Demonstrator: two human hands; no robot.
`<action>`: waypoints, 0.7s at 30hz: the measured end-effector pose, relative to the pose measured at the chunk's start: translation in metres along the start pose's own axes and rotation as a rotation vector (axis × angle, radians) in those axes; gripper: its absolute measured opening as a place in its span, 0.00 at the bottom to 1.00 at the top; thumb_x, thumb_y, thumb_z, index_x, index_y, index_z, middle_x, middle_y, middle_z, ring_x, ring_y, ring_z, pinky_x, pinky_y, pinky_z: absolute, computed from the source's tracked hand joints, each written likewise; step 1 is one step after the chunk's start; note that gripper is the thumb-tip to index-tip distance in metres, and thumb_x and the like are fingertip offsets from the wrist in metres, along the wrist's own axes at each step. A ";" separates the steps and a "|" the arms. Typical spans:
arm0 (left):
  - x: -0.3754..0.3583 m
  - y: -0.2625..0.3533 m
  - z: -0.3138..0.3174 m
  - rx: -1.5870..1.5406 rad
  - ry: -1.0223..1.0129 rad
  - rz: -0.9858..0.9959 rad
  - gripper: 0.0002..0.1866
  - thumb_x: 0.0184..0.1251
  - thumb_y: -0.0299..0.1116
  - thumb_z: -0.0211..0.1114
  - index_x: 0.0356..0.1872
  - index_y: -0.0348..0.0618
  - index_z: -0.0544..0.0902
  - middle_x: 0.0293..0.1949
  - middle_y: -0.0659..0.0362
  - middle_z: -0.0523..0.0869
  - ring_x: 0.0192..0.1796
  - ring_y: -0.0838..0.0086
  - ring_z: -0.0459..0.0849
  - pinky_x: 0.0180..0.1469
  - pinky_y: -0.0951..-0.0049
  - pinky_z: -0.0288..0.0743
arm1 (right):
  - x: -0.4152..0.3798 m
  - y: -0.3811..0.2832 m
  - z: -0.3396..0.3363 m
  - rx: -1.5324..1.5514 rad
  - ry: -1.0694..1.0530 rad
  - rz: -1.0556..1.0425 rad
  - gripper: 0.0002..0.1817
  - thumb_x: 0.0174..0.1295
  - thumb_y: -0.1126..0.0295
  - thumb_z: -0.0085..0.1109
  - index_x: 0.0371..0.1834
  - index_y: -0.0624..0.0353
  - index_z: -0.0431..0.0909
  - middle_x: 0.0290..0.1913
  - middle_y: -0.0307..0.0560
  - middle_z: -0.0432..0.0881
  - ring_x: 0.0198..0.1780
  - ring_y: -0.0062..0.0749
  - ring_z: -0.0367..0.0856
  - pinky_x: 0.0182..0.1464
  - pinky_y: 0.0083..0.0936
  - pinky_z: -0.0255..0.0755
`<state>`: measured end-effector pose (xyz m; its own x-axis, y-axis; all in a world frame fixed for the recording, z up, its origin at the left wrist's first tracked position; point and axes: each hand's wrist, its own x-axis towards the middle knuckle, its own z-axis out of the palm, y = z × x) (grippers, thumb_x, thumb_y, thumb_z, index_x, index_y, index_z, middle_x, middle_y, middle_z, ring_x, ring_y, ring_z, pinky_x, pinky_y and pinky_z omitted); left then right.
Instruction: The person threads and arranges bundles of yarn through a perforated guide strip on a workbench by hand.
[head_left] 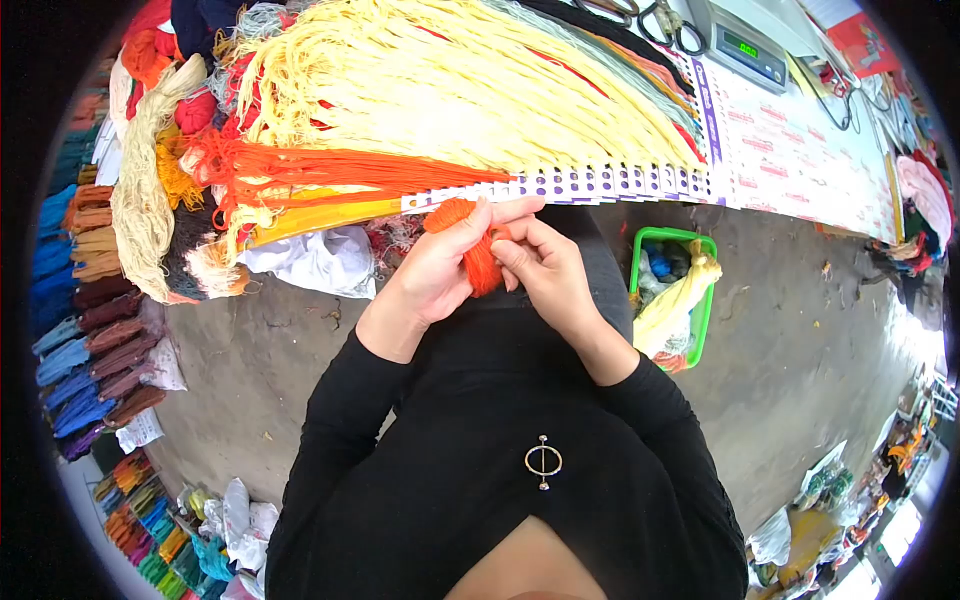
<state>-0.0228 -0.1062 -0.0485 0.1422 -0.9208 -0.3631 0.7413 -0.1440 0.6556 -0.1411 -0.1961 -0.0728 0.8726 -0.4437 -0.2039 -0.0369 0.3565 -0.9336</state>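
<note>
A wound bundle of bright orange yarn [484,272] is held in front of my lap, just below the table's near edge. My left hand [440,262] is closed around the bundle, its index finger stretched toward the right. My right hand [550,268] pinches at the bundle's right side; the strand between its fingertips is too small to make out. Just beyond both hands, orange threads [350,170] hang from white cards with punched holes [600,184]. Behind these lies a broad layer of pale yellow threads [440,90].
A digital scale [745,48] and black-handled scissors [672,27] are at the back right. On the floor to the right stands a green basket [711,300] of yarn. Cream skeins [145,200] hang at the table's left end, with a white plastic bag [320,262] below the edge.
</note>
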 end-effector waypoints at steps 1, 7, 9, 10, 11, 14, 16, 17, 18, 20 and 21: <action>0.001 0.000 -0.003 -0.022 -0.037 -0.001 0.32 0.74 0.52 0.36 0.63 0.33 0.65 0.60 0.52 0.71 0.57 0.68 0.74 0.50 0.69 0.73 | 0.000 0.001 0.000 0.034 0.013 -0.026 0.04 0.65 0.74 0.53 0.36 0.64 0.73 0.27 0.36 0.74 0.25 0.15 0.70 0.29 0.13 0.65; 0.002 0.007 0.001 -0.202 -0.019 0.032 0.30 0.75 0.49 0.34 0.62 0.32 0.67 0.60 0.51 0.72 0.57 0.67 0.74 0.54 0.68 0.73 | -0.003 -0.002 -0.004 0.112 0.015 -0.090 0.05 0.67 0.72 0.49 0.37 0.63 0.71 0.27 0.38 0.75 0.25 0.17 0.72 0.31 0.13 0.65; 0.002 0.010 0.002 -0.236 -0.034 0.027 0.31 0.75 0.50 0.35 0.62 0.31 0.66 0.60 0.50 0.71 0.59 0.66 0.73 0.57 0.66 0.71 | -0.006 -0.010 -0.003 0.156 0.014 -0.071 0.06 0.68 0.72 0.48 0.37 0.63 0.70 0.28 0.40 0.76 0.26 0.18 0.73 0.31 0.13 0.65; 0.002 0.011 0.002 -0.236 -0.033 0.028 0.31 0.75 0.50 0.35 0.62 0.31 0.66 0.60 0.50 0.71 0.59 0.66 0.73 0.57 0.66 0.71 | -0.007 -0.013 -0.004 0.199 0.013 -0.052 0.06 0.69 0.71 0.46 0.37 0.62 0.70 0.29 0.41 0.78 0.26 0.20 0.74 0.31 0.13 0.65; 0.002 0.012 0.001 -0.208 0.018 0.046 0.31 0.75 0.51 0.35 0.62 0.32 0.66 0.61 0.50 0.71 0.59 0.66 0.73 0.57 0.66 0.71 | -0.008 -0.014 -0.006 0.199 0.013 -0.051 0.06 0.69 0.71 0.46 0.37 0.62 0.70 0.29 0.41 0.78 0.26 0.20 0.74 0.31 0.13 0.65; -0.003 0.019 0.001 -0.186 0.107 0.067 0.31 0.74 0.52 0.37 0.60 0.32 0.69 0.57 0.52 0.74 0.55 0.68 0.75 0.56 0.67 0.72 | -0.012 -0.011 -0.014 0.238 -0.031 0.045 0.07 0.69 0.69 0.47 0.36 0.61 0.69 0.31 0.42 0.79 0.26 0.20 0.76 0.32 0.15 0.66; -0.004 0.021 -0.007 -0.025 0.126 0.134 0.30 0.74 0.51 0.37 0.58 0.33 0.72 0.48 0.56 0.77 0.50 0.74 0.76 0.52 0.70 0.74 | -0.012 -0.008 -0.017 0.204 -0.022 0.049 0.09 0.69 0.66 0.47 0.35 0.59 0.69 0.30 0.42 0.79 0.26 0.21 0.77 0.31 0.13 0.65; -0.004 0.020 -0.005 -0.006 0.163 0.152 0.30 0.75 0.51 0.38 0.57 0.32 0.73 0.40 0.60 0.77 0.43 0.78 0.76 0.46 0.74 0.75 | -0.013 -0.008 -0.017 0.204 -0.024 0.051 0.09 0.69 0.66 0.47 0.35 0.59 0.69 0.30 0.42 0.79 0.26 0.21 0.77 0.31 0.13 0.65; -0.005 0.021 -0.006 -0.007 0.165 0.153 0.30 0.75 0.51 0.38 0.57 0.32 0.73 0.40 0.60 0.77 0.43 0.78 0.76 0.46 0.74 0.75 | -0.013 -0.009 -0.018 0.193 -0.023 0.051 0.09 0.69 0.66 0.47 0.35 0.60 0.69 0.29 0.42 0.79 0.26 0.21 0.77 0.31 0.14 0.66; -0.006 0.023 -0.007 0.065 0.162 0.188 0.30 0.75 0.51 0.38 0.57 0.31 0.73 0.38 0.59 0.77 0.39 0.78 0.77 0.42 0.76 0.75 | -0.014 -0.009 -0.017 0.181 -0.023 0.051 0.09 0.69 0.66 0.47 0.35 0.60 0.69 0.29 0.41 0.79 0.26 0.20 0.77 0.31 0.14 0.66; -0.006 0.023 -0.007 0.064 0.162 0.188 0.30 0.75 0.51 0.38 0.57 0.31 0.73 0.38 0.59 0.77 0.39 0.78 0.77 0.42 0.76 0.75 | -0.014 -0.009 -0.017 0.177 -0.014 0.057 0.09 0.69 0.67 0.47 0.35 0.60 0.69 0.28 0.42 0.78 0.25 0.21 0.76 0.30 0.14 0.66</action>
<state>-0.0024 -0.1013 -0.0355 0.3809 -0.8641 -0.3289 0.6493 -0.0033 0.7605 -0.1611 -0.2071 -0.0665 0.8785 -0.4073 -0.2498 -0.0016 0.5204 -0.8539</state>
